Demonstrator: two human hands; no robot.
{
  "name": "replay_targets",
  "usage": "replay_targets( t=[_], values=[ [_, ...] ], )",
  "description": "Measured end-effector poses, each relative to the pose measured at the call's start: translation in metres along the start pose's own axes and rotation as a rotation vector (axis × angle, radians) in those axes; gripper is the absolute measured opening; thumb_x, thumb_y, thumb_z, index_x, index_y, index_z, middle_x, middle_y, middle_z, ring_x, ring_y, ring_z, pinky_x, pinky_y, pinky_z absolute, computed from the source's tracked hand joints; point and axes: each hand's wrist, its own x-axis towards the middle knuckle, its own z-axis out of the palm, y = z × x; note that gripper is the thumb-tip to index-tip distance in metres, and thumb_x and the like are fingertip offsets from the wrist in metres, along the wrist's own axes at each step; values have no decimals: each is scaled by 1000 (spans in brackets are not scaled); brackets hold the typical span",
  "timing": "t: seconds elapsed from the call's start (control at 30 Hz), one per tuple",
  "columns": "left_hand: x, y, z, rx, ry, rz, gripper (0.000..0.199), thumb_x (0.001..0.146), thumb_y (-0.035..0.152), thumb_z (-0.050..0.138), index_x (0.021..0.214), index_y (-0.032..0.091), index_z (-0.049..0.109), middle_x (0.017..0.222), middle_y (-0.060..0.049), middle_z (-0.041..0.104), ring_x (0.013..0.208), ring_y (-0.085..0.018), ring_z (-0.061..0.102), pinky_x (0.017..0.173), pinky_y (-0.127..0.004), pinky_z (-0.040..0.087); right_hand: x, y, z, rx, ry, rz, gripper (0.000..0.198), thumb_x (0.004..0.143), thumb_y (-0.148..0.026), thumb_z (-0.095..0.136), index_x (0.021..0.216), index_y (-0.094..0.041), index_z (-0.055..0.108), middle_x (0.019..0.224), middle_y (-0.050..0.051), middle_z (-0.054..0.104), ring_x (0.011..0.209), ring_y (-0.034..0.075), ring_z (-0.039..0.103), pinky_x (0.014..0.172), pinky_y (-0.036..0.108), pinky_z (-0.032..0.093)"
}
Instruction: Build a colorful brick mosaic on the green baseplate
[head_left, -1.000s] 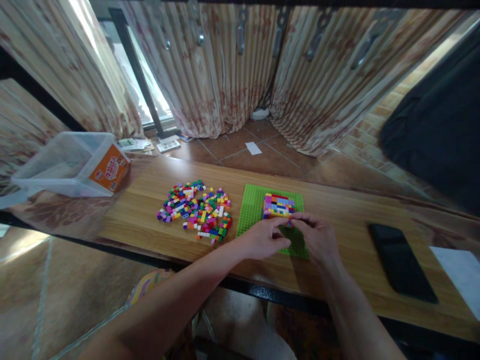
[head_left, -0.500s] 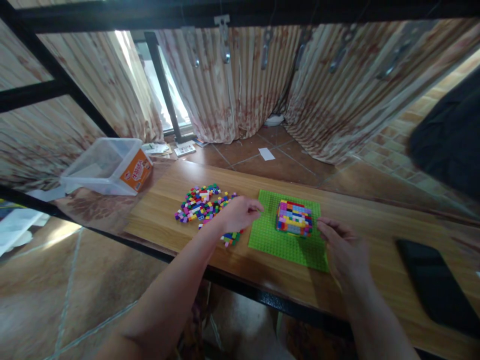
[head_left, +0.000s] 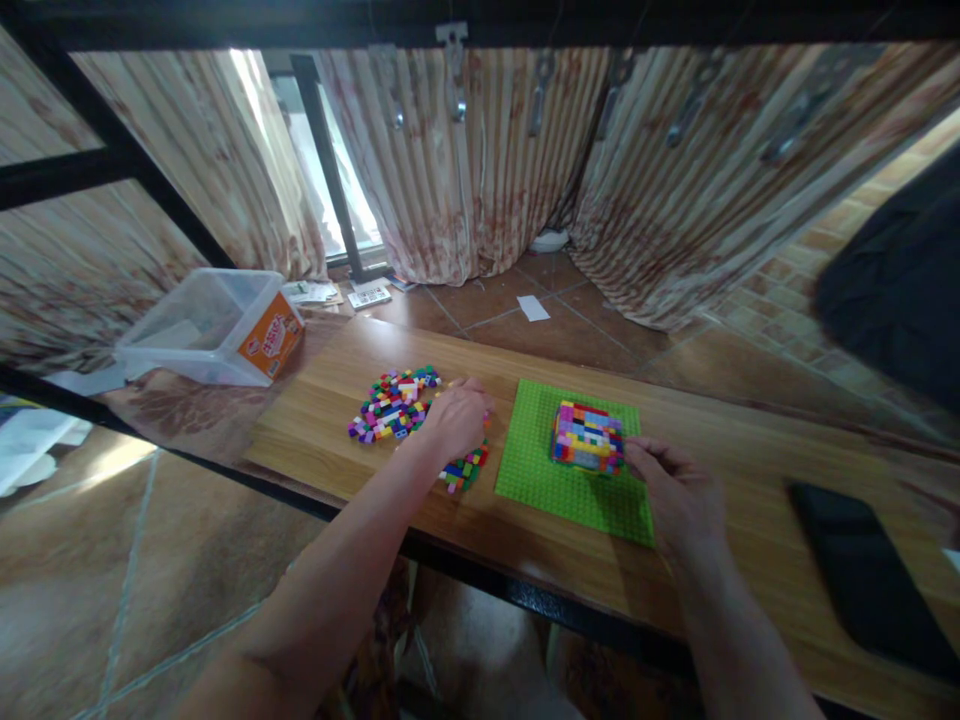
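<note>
My left hand (head_left: pixel 459 412) reaches down over the pile of small toy bricks (head_left: pixel 391 405), its fingers curled together and the fingertips partly hidden among the bricks. Whatever it may grip does not show. On the green studded baseplate (head_left: pixel 525 480) sits a rectangular multicoloured brick build (head_left: pixel 588 438), with rows of bricks on top. My right hand (head_left: pixel 679 495) is at the build's right side, thumb and fingers pinched together. Its fingertips meet or nearly meet the build's edge; I cannot make out anything between them.
The wooden bench (head_left: pixel 360 350) carries a dark phone-like slab (head_left: pixel 862 570) at the right. Beyond its left end stands a clear plastic bin (head_left: pixel 202 330) with an orange label. A black metal bar (head_left: pixel 525 25) crosses overhead, with metal clips hanging below it. Striped curtains (head_left: pixel 487 180) hang behind.
My left hand has moved left, from beside the baseplate to over the brick pile. My right hand has shifted slightly left, closer to the build.
</note>
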Motion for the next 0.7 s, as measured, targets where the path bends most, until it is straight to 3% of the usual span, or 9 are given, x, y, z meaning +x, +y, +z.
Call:
replay_targets(
  t=[0.23, 0.37, 0.5, 0.6, 0.7],
  values=[
    [1, 5, 3, 42, -15, -22, 23, 84, 10, 50, 91, 14, 72, 98, -10, 67, 98, -23, 61, 92, -34, 46, 1, 2, 0, -15, -2, 3, 24, 64, -37, 77, 80, -19, 75, 79, 3, 73, 75, 16, 64, 75, 32, 51],
    [-2, 11, -6, -50, 33, -11, 21, 87, 13, 49, 91, 13, 69, 98, -10, 67, 96, -23, 61, 89, -35, 47, 2, 0, -2, -45, 24, -61, 20, 68, -35, 74, 80, -20, 74, 78, 3, 72, 74, 17, 64, 74, 33, 52],
    [-6, 21, -9, -454, 36, -4, 18, 85, 14, 52, 92, 15, 69, 87, -5, 69, 83, -18, 62, 78, -30, 48, -10, -12, 2, -237, 24, -311, 17, 78, -36, 66, 83, -21, 73, 82, 5, 72, 76, 19, 65, 74, 35, 53],
    [-6, 36, -4, -929, -53, 22, 12, 82, 17, 59, 89, 14, 67, 79, -3, 68, 73, -13, 61, 70, -25, 47, -25, -22, 11, -295, -107, -516, 17, 85, -35, 61, 90, -23, 72, 92, 5, 72, 81, 18, 65, 77, 36, 53],
    [-7, 54, 1, -1351, -189, -29, 18, 78, 24, 68, 91, 12, 67, 77, -2, 68, 69, -11, 61, 65, -23, 47, -38, -28, 20, -285, -287, -597, 18, 90, -32, 59, 100, -25, 71, 102, 6, 71, 92, 19, 66, 82, 35, 53]
  ],
)
